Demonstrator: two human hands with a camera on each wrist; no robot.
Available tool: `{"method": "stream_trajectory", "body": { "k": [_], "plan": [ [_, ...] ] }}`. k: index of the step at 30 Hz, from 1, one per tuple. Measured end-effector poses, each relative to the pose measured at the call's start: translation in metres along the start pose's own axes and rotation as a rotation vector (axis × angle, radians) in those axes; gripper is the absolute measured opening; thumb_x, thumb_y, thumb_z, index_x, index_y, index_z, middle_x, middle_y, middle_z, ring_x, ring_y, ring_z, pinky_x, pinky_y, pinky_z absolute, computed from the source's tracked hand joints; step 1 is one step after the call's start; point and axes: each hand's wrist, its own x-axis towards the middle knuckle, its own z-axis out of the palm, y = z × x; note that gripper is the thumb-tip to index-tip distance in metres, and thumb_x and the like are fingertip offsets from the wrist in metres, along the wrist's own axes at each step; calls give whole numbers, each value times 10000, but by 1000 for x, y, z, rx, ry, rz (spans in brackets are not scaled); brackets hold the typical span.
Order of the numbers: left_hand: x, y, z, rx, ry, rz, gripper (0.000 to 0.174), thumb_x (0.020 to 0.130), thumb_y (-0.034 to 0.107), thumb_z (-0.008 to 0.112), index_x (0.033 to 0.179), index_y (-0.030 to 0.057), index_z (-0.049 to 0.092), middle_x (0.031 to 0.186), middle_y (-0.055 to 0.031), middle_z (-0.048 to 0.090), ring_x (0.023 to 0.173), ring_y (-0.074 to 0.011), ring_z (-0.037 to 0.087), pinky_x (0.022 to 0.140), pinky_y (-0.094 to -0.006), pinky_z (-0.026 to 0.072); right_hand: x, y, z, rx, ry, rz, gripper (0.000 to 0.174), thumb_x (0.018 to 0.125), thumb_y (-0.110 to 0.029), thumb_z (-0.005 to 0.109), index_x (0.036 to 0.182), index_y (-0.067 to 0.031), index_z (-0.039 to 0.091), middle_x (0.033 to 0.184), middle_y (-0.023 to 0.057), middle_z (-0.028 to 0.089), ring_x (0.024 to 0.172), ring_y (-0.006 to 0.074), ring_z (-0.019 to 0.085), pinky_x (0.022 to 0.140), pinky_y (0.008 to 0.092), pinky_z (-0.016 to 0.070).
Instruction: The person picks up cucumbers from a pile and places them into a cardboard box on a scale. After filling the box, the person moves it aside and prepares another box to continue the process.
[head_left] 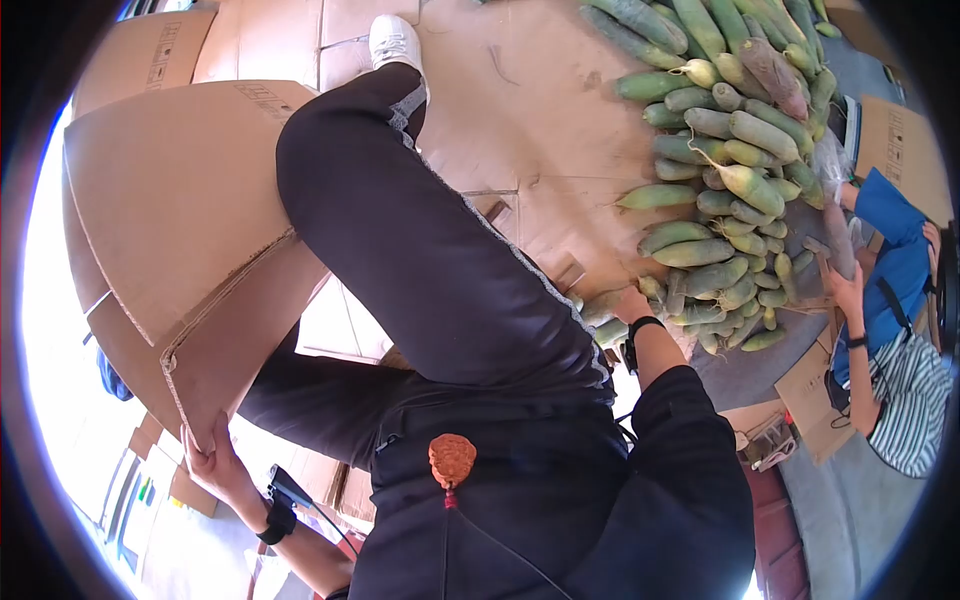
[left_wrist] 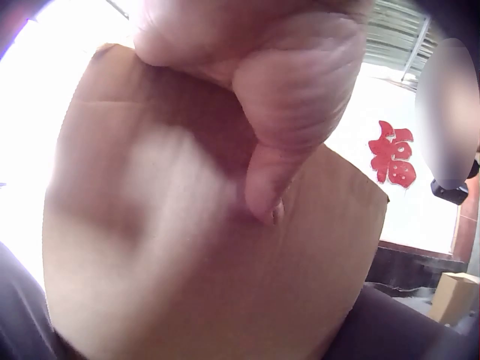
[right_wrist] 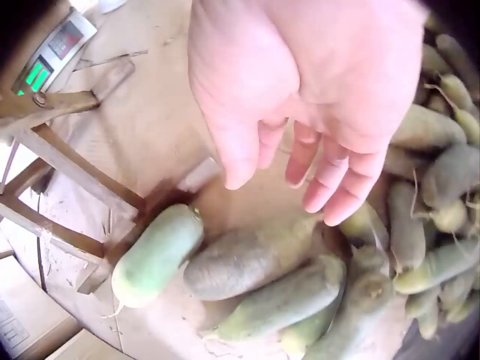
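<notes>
A large, tan corrugated-cardboard box (head_left: 180,180) is being held at the person's left side, its panels looking smooth and matt, with a ragged, fluted edge being exposed between layers. A panel corner is being gripped by the left hand (head_left: 215,465), the thumb being pressed against the flat face and the fingers being bent round the edge. One panel is being rested against the smooth black trousers (head_left: 420,270). The right hand (right_wrist: 307,90) is being held partly open, fingers loosely bent, above elongated green radishes (head_left: 750,190); nothing is being seen in its grasp. The radishes are being piled in a dense heap, their skins looking dull and dusty, tapering to thin, stringy roots. Near the right hand, a stubby pale-green radish (right_wrist: 157,255) is being set beside a browner, soil-coated radish (right_wrist: 240,262). The heap is being partly supported by flat tan cardboard sheets (head_left: 560,120) on the floor. A worn wooden frame (right_wrist: 82,176) and a digital scale with lit green digits (right_wrist: 64,41) are being noted nearby. A red character (left_wrist: 392,154) is being displayed on a white wall (left_wrist: 352,120).
</notes>
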Motion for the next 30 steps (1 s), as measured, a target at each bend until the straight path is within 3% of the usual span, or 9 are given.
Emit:
{"method": "stream_trajectory", "body": {
  "k": [3, 9, 13, 15, 17, 19, 21, 28, 30],
  "plan": [
    [1, -11, 0, -149, -23, -3, 280, 828, 37, 686, 1105, 18, 647, 1026, -69, 665, 929, -166, 609, 843, -286, 455, 33, 33, 51, 495, 47, 82, 422, 708, -230, 704, 1075, -34, 638, 1092, 175, 649, 1017, 321, 620, 900, 367, 485],
    [0, -7, 0, -159, -27, -82, 278, 842, 2, 663, 1118, 28, 652, 1051, -56, 661, 976, -159, 603, 879, -296, 447, 41, -13, 56, 247, -238, -245, 493, 654, -205, 757, 1117, -87, 637, 1075, 168, 655, 1048, 297, 614, 907, 372, 484],
    [0, -22, -4, -152, -50, -121, 287, 842, 1, 665, 1127, 30, 648, 1054, -56, 662, 984, -154, 600, 881, -302, 452, 39, -38, 58, 518, -381, 30, 742, 651, -206, 775, 1309, -59, 466, 1182, 202, 603, 1090, 304, 600, 918, 371, 479],
    [-1, -29, -7, -205, -67, -90, 296, 841, 1, 670, 1134, 29, 642, 1059, -57, 660, 983, -148, 598, 880, -293, 454, 39, -44, 61, 443, -412, -38, 850, 645, -198, 783, 1367, -36, 366, 1241, 223, 559, 1149, 307, 564, 952, 370, 455],
    [1, -19, -8, -158, -73, -67, 291, 838, 1, 676, 1125, 24, 641, 1049, -51, 658, 964, -138, 594, 869, -272, 452, 49, -38, 81, 345, -301, -165, 654, 737, -105, 654, 1339, -43, 405, 1142, 263, 584, 1042, 373, 599, 904, 393, 471],
    [0, -16, -6, -171, -76, -132, 270, 836, 11, 683, 1103, 18, 644, 1023, -40, 657, 940, -133, 591, 855, -264, 454, 58, -39, 84, 339, -275, -231, 644, 723, -135, 685, 1305, -16, 437, 1165, 269, 576, 1100, 364, 572, 919, 406, 459],
    [-1, -24, -7, -214, -67, -138, 230, 841, 23, 683, 1069, 26, 656, 996, -30, 656, 923, -128, 591, 834, -263, 460, 63, -37, 88, 332, -355, -181, 867, 619, -213, 799, 1364, -60, 384, 1300, 221, 507, 1220, 324, 502, 1002, 384, 425],
    [0, -31, -7, -196, -43, -63, 183, 818, 24, 710, 996, 65, 702, 930, -21, 671, 849, -113, 609, 784, -281, 495, 53, -46, 84, 14, -327, -188, 749, 608, -274, 813, 1277, -118, 513, 1362, 183, 432, 1232, 314, 477, 1009, 400, 425],
    [0, -32, -7, -185, -39, -67, 182, 815, 21, 712, 991, 68, 706, 916, -19, 673, 837, -112, 612, 780, -284, 500, 39, -46, 80, -44, -171, -291, 338, 765, -240, 637, 1070, -95, 632, 1137, 202, 598, 1044, 346, 577, 935, 402, 459]
  ]
}}
